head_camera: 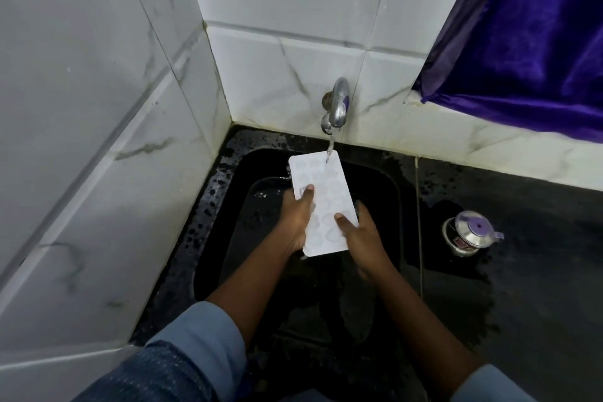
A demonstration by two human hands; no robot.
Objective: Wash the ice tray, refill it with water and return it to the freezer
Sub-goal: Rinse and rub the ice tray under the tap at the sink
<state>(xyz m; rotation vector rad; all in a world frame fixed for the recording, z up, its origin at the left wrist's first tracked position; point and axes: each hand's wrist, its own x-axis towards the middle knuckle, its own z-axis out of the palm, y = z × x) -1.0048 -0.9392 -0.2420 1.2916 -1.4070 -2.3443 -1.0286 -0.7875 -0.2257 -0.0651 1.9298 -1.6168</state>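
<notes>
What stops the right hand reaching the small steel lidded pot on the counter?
Probably yes: nothing stands between the right hand and the steel lidded pot, though that hand grips the white ice tray.

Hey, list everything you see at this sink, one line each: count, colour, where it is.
sink: one, black, in the corner
tap: one, chrome, above the sink, running
ice tray: one, white, over the sink under the tap
counter: one, black, right of the sink
metal container: one, silver with purple knob, on the counter
curtain: one, purple, upper right
wall tiles: several, white marbled, behind and left
left hand: one, grips the tray's left edge
right hand: one, grips the tray's right edge
</notes>
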